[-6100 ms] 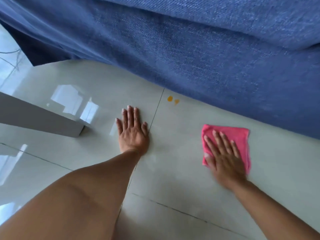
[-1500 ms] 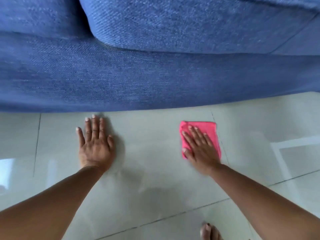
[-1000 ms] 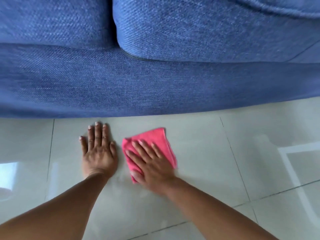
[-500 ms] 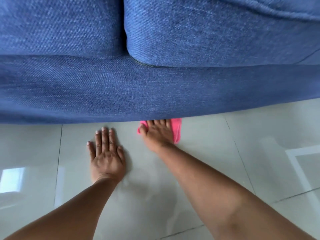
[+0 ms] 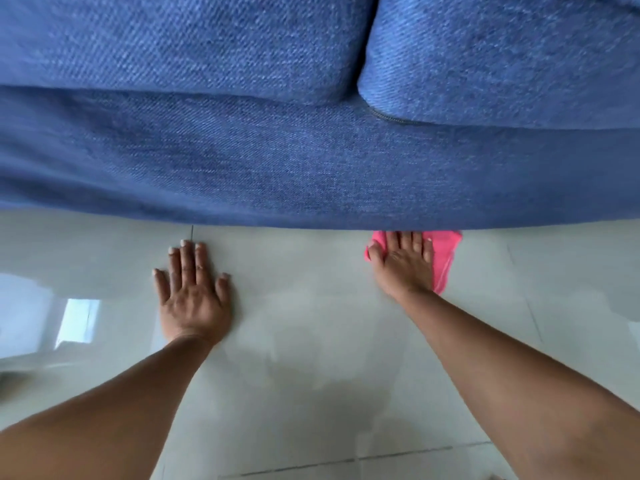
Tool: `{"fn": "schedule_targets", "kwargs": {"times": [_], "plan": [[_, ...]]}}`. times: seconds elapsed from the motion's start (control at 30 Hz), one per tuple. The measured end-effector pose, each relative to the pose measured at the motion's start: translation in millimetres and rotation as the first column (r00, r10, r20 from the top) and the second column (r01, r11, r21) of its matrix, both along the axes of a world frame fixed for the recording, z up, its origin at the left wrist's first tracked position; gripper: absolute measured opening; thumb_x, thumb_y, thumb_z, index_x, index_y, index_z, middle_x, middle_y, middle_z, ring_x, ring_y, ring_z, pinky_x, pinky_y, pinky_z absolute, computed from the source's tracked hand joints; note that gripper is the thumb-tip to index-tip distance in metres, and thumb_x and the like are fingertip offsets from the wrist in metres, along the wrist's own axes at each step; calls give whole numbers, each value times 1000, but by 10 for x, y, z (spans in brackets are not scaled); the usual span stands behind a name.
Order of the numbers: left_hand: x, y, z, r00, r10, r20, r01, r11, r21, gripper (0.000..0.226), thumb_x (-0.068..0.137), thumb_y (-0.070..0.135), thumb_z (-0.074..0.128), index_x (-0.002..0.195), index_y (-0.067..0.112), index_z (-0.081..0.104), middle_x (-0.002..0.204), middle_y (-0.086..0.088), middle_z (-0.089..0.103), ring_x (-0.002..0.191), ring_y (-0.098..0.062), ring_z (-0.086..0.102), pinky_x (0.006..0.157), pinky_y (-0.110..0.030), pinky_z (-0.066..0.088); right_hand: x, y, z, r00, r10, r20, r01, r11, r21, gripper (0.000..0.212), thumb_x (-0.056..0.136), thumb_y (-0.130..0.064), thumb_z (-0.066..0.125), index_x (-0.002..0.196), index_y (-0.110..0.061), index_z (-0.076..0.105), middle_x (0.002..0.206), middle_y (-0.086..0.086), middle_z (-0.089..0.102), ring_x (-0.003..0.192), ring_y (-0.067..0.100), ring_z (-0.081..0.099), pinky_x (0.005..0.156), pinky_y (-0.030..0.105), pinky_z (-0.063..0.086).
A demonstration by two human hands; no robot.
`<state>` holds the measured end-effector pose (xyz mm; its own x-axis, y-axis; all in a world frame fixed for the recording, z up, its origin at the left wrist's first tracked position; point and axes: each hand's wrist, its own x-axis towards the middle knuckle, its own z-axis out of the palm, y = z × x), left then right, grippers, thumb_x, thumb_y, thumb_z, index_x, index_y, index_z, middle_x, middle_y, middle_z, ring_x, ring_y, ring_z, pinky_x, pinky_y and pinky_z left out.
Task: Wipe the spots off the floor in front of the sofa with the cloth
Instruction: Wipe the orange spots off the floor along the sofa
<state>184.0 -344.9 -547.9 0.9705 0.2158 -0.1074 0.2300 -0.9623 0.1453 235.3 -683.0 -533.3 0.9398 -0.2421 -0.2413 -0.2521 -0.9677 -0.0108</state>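
A pink cloth (image 5: 445,252) lies flat on the pale tiled floor (image 5: 311,306), right at the foot of the blue sofa (image 5: 277,161). My right hand (image 5: 403,263) presses down on the cloth, fingers spread, and its fingertips reach the sofa's lower edge. The cloth's far edge is hidden under the sofa. My left hand (image 5: 192,292) rests flat on the bare floor to the left, fingers apart, holding nothing. No spots show on the visible floor.
The sofa's front panel and two seat cushions (image 5: 502,57) fill the upper half of the view. Tile joints (image 5: 346,462) cross the floor near me. A bright window reflection (image 5: 78,320) lies on the tiles at the left.
My right hand has slid the cloth to the right along the sofa's foot, away from my left hand. The left hand stays planted on the floor.
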Motion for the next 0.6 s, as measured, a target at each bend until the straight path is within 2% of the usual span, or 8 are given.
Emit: {"fn": "schedule_targets", "kwargs": {"times": [0.1, 0.2, 0.3, 0.37, 0.4, 0.47, 0.53, 0.6], "plan": [[20, -21, 2, 1000, -1, 14, 1, 1000, -2, 72, 93, 48, 13, 156, 13, 9, 164, -6, 4, 151, -23, -2, 121, -46, -3, 254, 738, 72, 996, 80, 26, -81, 995, 50, 74, 84, -60, 12, 143, -29, 41, 154, 2, 40, 144, 27, 24, 119, 46, 8], [8, 1, 7, 1000, -3, 19, 3, 1000, -5, 72, 92, 48, 14, 156, 13, 12, 164, -6, 6, 151, -24, 1, 121, -46, -2, 91, 1398, 56, 946, 323, 40, -325, 939, 110, 67, 87, -58, 28, 148, -30, 35, 156, 3, 36, 145, 26, 26, 119, 46, 12], [5, 18, 12, 1000, -7, 12, 8, 999, -36, 72, 91, 47, 14, 155, 13, 14, 164, -6, 7, 151, -24, 3, 121, -47, 0, -459, 1572, 33, 766, 639, 67, -642, 755, 133, 71, 88, -58, 36, 153, -30, 24, 163, 4, 16, 151, 24, 13, 120, 49, 11], [3, 37, 33, 1000, -7, 3, 7, 999, -49, 72, 91, 46, 11, 156, 14, 11, 164, -5, 4, 151, -23, 1, 121, -46, 0, -823, 1263, 26, 638, 767, 69, -768, 626, 138, 68, 92, -57, 37, 154, -32, 22, 163, 1, 12, 151, 22, 11, 119, 48, 9], [2, 29, 43, 1000, -11, -6, 10, 998, -54, 72, 91, 46, 9, 156, 15, 9, 164, -5, 2, 151, -23, -1, 121, -46, -1, -928, 1012, 48, 602, 795, 71, -796, 590, 135, 67, 93, -57, 37, 154, -34, 21, 163, 0, 12, 151, 22, 12, 119, 47, 9], [2, -5, 54, 1000, -18, -12, 17, 999, -51, 71, 91, 45, 7, 156, 15, 5, 164, -4, -2, 151, -22, -5, 121, -46, -3, -924, 492, 58, 634, 770, 69, -773, 630, 70, 68, 94, -58, 35, 155, -36, 13, 163, -1, 11, 151, 22, 14, 119, 46, 12], [7, -3, 52, 1000, -9, -18, 8, 999, -37, 69, 93, 43, 8, 156, 15, 2, 164, -5, -4, 151, -21, -7, 121, -47, -3, -665, 183, 35, 789, 613, 38, -614, 789, 11, 67, 94, -59, 25, 154, -38, 4, 164, -3, 6, 151, 21, 12, 120, 44, 10], [10, -6, 40, 1000, -2, -27, 1, 1000, -27, 68, 94, 42, 9, 156, 15, -1, 164, -4, -7, 151, -22, -10, 121, -47, -3, -263, 248, 24, 921, 389, 3, -389, 921, -33, 68, 91, -60, 14, 154, -36, 8, 164, -2, 12, 150, 21, 15, 120, 42, 8]]}}
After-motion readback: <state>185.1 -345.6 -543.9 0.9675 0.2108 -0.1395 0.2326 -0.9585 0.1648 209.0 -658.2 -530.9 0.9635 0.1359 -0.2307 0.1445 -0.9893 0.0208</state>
